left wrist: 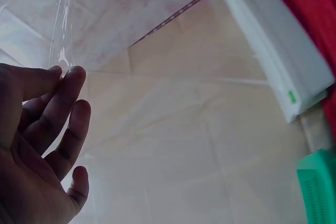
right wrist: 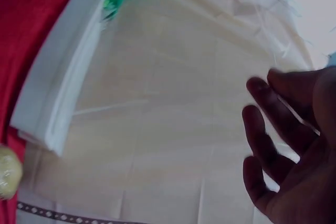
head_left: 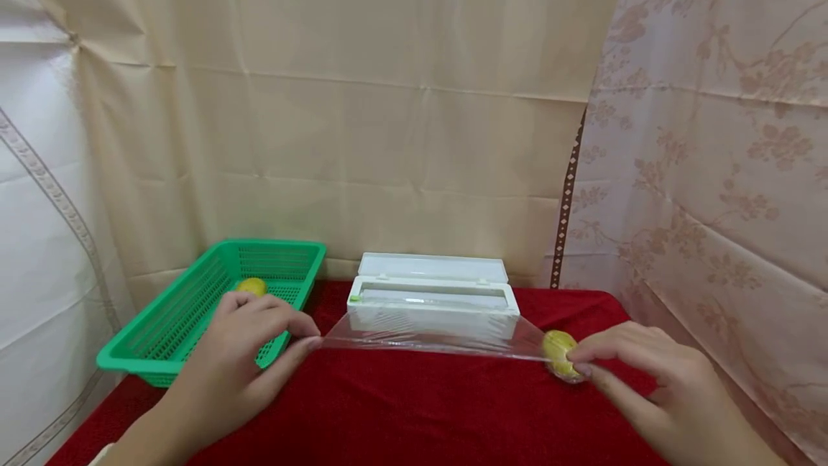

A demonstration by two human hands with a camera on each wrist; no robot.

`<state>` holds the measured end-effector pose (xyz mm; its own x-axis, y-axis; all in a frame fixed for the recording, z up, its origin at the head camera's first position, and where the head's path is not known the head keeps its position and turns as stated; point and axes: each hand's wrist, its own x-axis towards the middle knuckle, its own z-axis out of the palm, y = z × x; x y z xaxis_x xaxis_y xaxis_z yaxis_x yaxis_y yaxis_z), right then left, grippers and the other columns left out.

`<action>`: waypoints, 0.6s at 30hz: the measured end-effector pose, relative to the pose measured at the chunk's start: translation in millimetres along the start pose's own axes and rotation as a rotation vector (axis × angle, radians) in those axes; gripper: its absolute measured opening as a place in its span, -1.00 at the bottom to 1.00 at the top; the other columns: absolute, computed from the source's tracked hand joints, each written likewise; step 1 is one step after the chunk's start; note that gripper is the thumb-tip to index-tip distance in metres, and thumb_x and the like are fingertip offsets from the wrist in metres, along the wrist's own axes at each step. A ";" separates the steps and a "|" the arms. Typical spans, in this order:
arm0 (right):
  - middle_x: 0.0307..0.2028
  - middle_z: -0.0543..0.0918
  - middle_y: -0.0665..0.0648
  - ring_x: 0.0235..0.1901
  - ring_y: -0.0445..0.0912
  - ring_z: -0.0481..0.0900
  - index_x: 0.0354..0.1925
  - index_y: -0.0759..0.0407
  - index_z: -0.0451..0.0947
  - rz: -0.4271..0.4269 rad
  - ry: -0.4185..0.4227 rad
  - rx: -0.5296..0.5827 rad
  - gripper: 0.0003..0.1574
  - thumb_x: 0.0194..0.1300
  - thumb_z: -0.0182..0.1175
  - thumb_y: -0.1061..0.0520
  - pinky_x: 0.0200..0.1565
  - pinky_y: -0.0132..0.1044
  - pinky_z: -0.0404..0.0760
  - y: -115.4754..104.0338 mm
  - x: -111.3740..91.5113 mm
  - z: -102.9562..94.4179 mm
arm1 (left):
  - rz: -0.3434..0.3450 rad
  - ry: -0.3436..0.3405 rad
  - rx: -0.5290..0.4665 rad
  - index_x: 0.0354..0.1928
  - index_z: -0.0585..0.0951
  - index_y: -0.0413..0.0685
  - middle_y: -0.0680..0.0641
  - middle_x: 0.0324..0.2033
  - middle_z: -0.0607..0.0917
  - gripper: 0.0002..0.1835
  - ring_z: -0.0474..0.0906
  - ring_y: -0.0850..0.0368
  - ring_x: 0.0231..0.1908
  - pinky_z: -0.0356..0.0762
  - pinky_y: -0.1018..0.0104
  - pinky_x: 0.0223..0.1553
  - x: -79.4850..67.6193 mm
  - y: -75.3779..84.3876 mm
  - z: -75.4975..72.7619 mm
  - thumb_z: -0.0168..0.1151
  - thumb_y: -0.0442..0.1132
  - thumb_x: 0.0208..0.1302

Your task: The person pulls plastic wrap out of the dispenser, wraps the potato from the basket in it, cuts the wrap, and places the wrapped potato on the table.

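Clear, creased plastic film (head_left: 423, 343) stretches taut between the left hand (head_left: 241, 354) and right hand (head_left: 660, 378). Its far end meets a white, open-lidded box (head_left: 433, 320) beyond both hands.

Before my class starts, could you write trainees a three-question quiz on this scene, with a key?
1. What do the left hand and right hand stretch between them?
2. True or false: the green basket is nearer the left hand than the right hand.
3. The yellow fruit closest to the right hand rests on: A) the basket, B) the red cloth, C) the white box?

Key: 1. Clear plastic film. 2. True. 3. B.
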<state>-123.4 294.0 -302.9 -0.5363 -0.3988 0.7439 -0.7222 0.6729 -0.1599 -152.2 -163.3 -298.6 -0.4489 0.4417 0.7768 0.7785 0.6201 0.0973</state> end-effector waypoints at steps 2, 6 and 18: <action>-0.17 0.71 -0.29 -0.19 -0.36 0.58 -0.07 -0.29 0.69 0.016 -0.067 0.017 -0.22 -0.22 0.65 0.35 -0.10 -0.62 0.53 1.2 -8.4 -0.8 | 0.022 -0.020 -0.005 -0.18 0.67 0.32 0.41 -0.28 0.66 -0.80 0.56 0.44 -0.26 0.17 0.31 0.04 -6.9 2.7 2.4 0.19 0.17 0.47; -0.18 0.70 -0.32 -0.23 -0.36 0.59 -0.06 -0.32 0.66 0.018 -0.169 0.082 -0.30 -0.11 0.65 0.25 -0.18 -0.59 0.57 8.7 -23.4 3.6 | 0.093 -0.053 -0.029 -0.18 0.65 0.31 0.42 -0.29 0.64 -0.90 0.54 0.47 -0.29 0.20 0.31 0.03 -22.1 3.2 10.1 0.27 0.07 0.45; -0.18 0.74 -0.27 -0.24 -0.35 0.62 -0.01 -0.28 0.66 0.002 -0.405 0.351 -0.54 0.21 0.49 0.19 -0.28 -0.41 0.63 37.6 -54.8 41.6 | 0.135 -0.284 -0.047 -0.25 0.61 0.46 0.54 -0.34 0.59 -0.68 0.47 0.58 -0.26 0.33 0.37 -0.12 -57.8 -12.0 45.3 0.61 -0.04 0.06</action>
<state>-139.3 315.2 -376.7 -0.6136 -0.6526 0.4445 -0.7862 0.4530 -0.4204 -155.5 -166.8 -372.9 -0.4398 0.6851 0.5807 0.8555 0.5163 0.0389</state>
